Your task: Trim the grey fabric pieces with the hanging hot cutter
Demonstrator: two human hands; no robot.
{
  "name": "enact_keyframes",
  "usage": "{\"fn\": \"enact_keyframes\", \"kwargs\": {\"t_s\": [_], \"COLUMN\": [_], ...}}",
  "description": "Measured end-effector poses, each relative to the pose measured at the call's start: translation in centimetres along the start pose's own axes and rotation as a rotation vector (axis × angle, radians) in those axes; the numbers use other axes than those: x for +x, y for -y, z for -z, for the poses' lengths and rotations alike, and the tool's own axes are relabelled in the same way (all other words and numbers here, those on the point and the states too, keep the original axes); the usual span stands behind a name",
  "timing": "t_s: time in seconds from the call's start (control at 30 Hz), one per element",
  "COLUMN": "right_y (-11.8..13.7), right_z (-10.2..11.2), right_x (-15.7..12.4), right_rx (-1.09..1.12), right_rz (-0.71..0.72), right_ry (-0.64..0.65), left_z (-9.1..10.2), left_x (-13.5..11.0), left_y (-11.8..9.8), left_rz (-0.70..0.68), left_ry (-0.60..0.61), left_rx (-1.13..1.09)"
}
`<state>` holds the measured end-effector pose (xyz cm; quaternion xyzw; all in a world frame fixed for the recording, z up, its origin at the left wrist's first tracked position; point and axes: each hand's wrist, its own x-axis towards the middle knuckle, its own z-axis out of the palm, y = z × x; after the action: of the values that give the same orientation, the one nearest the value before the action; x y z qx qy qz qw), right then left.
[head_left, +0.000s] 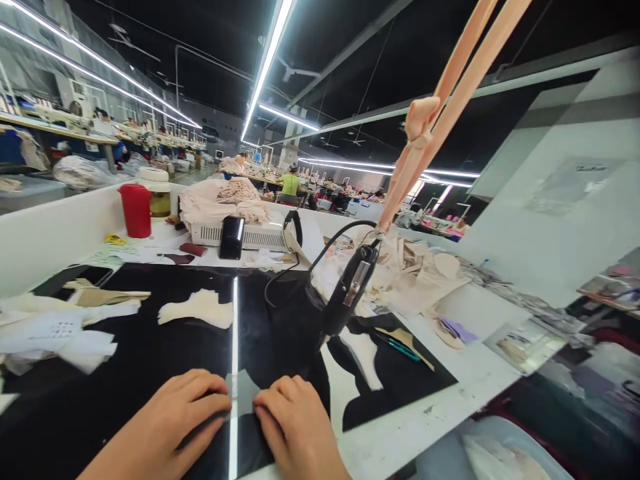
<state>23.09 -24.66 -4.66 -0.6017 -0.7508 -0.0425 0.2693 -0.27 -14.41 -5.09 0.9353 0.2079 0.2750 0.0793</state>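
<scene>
A small, thin, see-through greyish piece [247, 392] lies low over the black work surface [150, 373], between my two hands. My left hand [187, 410] has its thumb and fingers closed at the piece's left edge. At the right edge, the fingers of my right hand [295, 417] are pinched together on it. Beyond my left hand lies a cream cut fabric piece [197, 309]. A black handheld tool [350, 287] hangs tilted from peach straps [425, 127], its tip just beyond my right hand. White cut pieces [364, 357] lie to the right of that tip.
White fabric pieces [60, 330] are heaped at left. A teal-handled tool [404, 348] lies at right, near piled peach scraps [415, 263]. Behind stand a red container [135, 210], a jar [160, 197], a phone [231, 237] and a vented white box [267, 237]. A black cable [330, 243] arches behind the tool.
</scene>
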Motion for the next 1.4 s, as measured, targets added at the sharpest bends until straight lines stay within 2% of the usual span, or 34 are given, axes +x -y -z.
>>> {"fn": "enact_keyframes", "kwargs": {"t_s": [0.1,0.3,0.4,0.47,0.67,0.83,1.0,1.17,1.3,1.4], "right_y": [-1.8,-9.0,-12.0,-13.0,-13.6,-14.7,-16.8,-17.9,-15.7,-11.6], "right_z": [1.7,5.9,6.1,5.6,4.0,4.7,6.6,7.9,9.0,9.5], "right_x": [-1.3,-2.9,-2.1,-1.1,1.2,0.9,-0.4,-1.0,-1.0,-1.0], "right_rx": [-0.016,-0.23,-0.331,-0.375,-0.351,-0.125,0.248,0.559,0.676,0.741], "right_rz": [-0.023,-0.295,-0.361,-0.391,-0.463,-0.525,-0.705,-0.936,-0.936,-0.84], "right_ry": [-0.036,-0.185,-0.228,-0.237,-0.26,-0.321,-0.488,-0.736,-0.863,-0.788], "left_z": [-1.0,-2.2,-2.3,-2.3,-2.7,-2.6,-2.4,-2.7,-2.7,-1.9], "left_x": [-0.6,-1.3,-1.4,-1.5,-1.5,-1.4,-1.3,-1.4,-1.5,-1.1], "left_y": [0.7,0.9,1.4,1.7,1.3,1.0,1.1,1.3,2.0,2.4], "left_rz": [-0.013,0.071,0.035,0.023,0.084,0.114,0.109,0.111,0.105,0.046], "left_ry": [-0.08,-0.173,-0.169,-0.168,-0.252,-0.234,-0.218,-0.229,-0.207,-0.166], "left_rx": [0.026,-0.001,0.033,0.046,0.019,-0.028,-0.081,-0.061,-0.056,-0.041]}}
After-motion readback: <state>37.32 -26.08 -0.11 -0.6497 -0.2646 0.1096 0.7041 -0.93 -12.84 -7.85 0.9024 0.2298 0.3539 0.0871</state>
